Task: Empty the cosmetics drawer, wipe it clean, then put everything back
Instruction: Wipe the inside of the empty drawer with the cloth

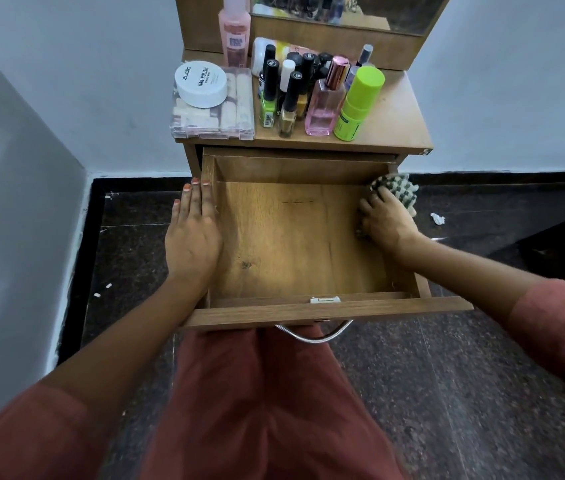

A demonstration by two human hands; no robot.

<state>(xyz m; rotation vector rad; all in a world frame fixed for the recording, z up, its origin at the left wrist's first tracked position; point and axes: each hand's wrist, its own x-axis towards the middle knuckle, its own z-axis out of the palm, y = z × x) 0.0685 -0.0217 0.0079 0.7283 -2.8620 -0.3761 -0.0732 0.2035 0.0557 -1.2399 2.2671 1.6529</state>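
The wooden drawer [294,244] is pulled out and holds nothing. My left hand [193,230] lies flat with straight fingers on the drawer's left wall. My right hand [386,221] grips a checked green-and-white cloth [397,192] against the drawer's right wall near the back corner. The cosmetics stand on the dresser top [395,123]: a clear box of nail tips [211,116] with a white nail polish remover tub [201,84] on it, several nail polish bottles [289,95], a pink perfume bottle [324,105], a lime green bottle [357,103] and a tall pink bottle [235,29].
A mirror [346,8] rises behind the dresser top. The dresser stands against a pale wall on a dark speckled floor. A white paper scrap [437,218] lies on the floor to the right. The drawer's metal handle [314,332] hangs over my red-clothed knees.
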